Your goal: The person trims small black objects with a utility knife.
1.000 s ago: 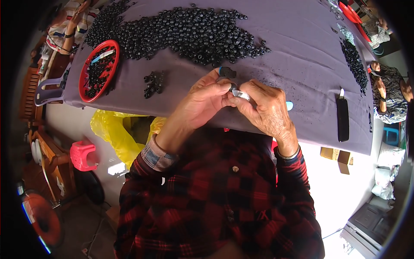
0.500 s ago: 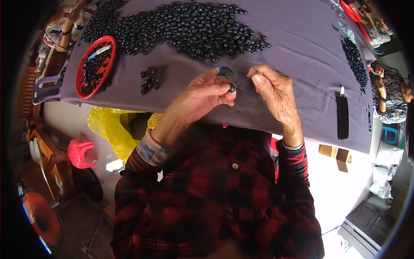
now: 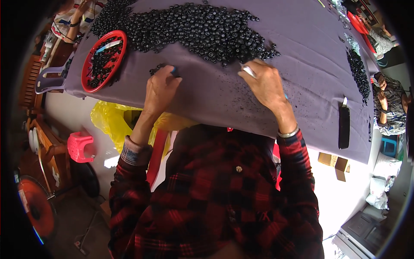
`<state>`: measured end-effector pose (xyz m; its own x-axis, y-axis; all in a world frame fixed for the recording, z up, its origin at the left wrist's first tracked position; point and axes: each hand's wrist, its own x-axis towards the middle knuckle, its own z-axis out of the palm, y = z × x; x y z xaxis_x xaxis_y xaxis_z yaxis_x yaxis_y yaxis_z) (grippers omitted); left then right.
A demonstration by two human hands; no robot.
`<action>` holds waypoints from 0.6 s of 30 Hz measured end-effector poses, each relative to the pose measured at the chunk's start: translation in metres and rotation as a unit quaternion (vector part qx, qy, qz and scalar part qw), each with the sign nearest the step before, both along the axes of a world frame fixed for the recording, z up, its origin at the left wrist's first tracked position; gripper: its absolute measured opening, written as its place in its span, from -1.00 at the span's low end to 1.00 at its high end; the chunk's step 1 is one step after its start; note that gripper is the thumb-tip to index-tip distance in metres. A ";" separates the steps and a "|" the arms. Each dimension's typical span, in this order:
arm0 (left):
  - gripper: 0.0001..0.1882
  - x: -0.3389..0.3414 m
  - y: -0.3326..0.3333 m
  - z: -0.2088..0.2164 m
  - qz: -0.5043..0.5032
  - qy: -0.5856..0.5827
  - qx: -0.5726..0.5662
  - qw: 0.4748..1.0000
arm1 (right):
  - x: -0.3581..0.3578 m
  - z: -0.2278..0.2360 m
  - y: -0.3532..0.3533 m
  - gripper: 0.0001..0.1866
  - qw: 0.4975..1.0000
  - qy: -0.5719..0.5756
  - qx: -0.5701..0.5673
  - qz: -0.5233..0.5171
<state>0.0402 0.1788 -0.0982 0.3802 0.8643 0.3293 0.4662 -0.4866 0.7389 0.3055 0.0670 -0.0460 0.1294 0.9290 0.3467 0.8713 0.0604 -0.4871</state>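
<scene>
On the purple cloth, my left hand (image 3: 161, 90) reaches down beside a small cluster of black bead-like pieces (image 3: 156, 69). Its thumb and forefinger are bent close together; a dark finger cover with a blue rim is on one finger. Whatever they pinch is hidden. My right hand (image 3: 265, 84) is closed just off the near edge of a large heap of round black pieces with pale centres (image 3: 207, 32). A whitish spot shows at its thumb and a bit of light blue at the heel of the hand. What it grips I cannot make out.
A red bowl (image 3: 123, 54) of dark bits, with a pale blue tool in it, stands at left. A black-handled knife (image 3: 343, 127) lies at right, and dark crumbs (image 3: 241, 101) are scattered mid-cloth. A yellow plastic bag (image 3: 105, 121) hangs below the table's edge. Other people sit nearby.
My left hand has moved left with its palm turned down, from holding up one round black piece to beside the small cluster. My right hand has shifted slightly, nearer the large heap.
</scene>
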 end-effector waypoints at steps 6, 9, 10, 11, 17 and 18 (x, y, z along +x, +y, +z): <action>-0.75 0.000 0.006 0.001 0.025 0.083 0.119 0.989 | -0.028 -0.012 0.039 -0.80 0.998 -0.055 0.000 -0.002; -0.72 0.006 0.001 0.007 0.043 0.074 0.123 0.989 | -0.030 -0.023 0.048 -0.79 0.996 -0.092 -0.005 -0.010; -0.72 0.010 -0.002 0.011 0.043 0.075 0.123 0.989 | -0.029 -0.026 0.048 -0.80 0.996 -0.085 0.013 -0.011; -0.72 0.014 -0.006 0.014 0.033 0.045 0.131 0.990 | -0.031 -0.025 0.048 -0.80 0.996 -0.078 0.030 -0.010; -0.77 0.051 -0.032 0.018 -0.115 -0.183 -0.207 0.954 | -0.038 0.011 0.018 -0.87 0.990 0.102 0.095 0.037; -0.76 0.058 -0.039 0.023 -0.166 -0.308 -0.338 0.874 | -0.039 0.015 0.012 -0.87 0.980 0.163 0.104 0.054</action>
<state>0.0984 0.1400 -0.0748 0.5772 0.8164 0.0170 -0.2049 0.1246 0.9708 0.2669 0.0791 -0.0313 0.1690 0.8572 0.4864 0.6547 0.2713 -0.7055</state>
